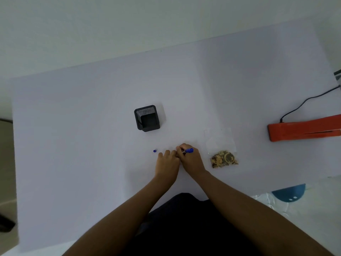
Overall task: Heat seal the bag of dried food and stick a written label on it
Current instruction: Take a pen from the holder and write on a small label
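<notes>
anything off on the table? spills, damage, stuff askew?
Nothing spilled or damaged. The small blue pen cap lies loose on the white table, left of the left hand, because the right hand grips the uncapped blue pen. The clear bag of dried food lies flat, contents inside.

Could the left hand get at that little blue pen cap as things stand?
Probably yes. The blue pen cap lies bare on the table just beyond the left hand, whose fingers rest flat and hold nothing, with nothing between them.

right hand (191, 159) grips blue pen (188, 150); left hand (167, 163) rests flat.
</notes>
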The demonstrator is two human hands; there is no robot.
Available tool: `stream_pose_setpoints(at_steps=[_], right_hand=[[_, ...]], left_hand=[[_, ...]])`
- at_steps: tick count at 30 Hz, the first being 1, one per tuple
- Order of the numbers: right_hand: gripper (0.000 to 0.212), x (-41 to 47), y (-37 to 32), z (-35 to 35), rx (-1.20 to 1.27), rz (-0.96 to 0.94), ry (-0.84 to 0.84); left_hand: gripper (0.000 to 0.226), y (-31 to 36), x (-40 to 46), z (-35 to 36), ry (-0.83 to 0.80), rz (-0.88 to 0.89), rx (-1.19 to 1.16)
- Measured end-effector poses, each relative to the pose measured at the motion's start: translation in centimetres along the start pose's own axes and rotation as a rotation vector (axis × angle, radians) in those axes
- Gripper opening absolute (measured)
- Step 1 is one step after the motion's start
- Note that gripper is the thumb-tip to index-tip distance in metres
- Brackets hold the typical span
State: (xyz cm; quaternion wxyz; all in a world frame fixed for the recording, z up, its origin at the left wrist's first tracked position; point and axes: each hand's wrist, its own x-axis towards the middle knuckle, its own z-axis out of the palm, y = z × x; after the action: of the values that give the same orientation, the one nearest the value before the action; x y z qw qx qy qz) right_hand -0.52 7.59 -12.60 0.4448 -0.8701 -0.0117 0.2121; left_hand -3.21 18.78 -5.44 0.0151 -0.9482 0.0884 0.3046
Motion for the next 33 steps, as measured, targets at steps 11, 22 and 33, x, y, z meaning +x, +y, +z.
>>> stream_pose_setpoints(at_steps=[11,22,33], right_hand=[[0.028,0.1,0.1,-0.3,0.011,0.016,-0.001],[0.025,0.0,-0.4,-0.2,0.009,0.031,0.030],[0.030,-0.3,-0.1,-0.6,0.047,0.063,0.046]], left_hand=[[0.029,-0.2,0.1,0.2,0.013,0.002,-0.033],[0.035,0.6,0.5,-0.1,-0.007,-0.052,-0.048],[0.032,0.1,1.1,0.0,-0.030,-0.049,-0.077]])
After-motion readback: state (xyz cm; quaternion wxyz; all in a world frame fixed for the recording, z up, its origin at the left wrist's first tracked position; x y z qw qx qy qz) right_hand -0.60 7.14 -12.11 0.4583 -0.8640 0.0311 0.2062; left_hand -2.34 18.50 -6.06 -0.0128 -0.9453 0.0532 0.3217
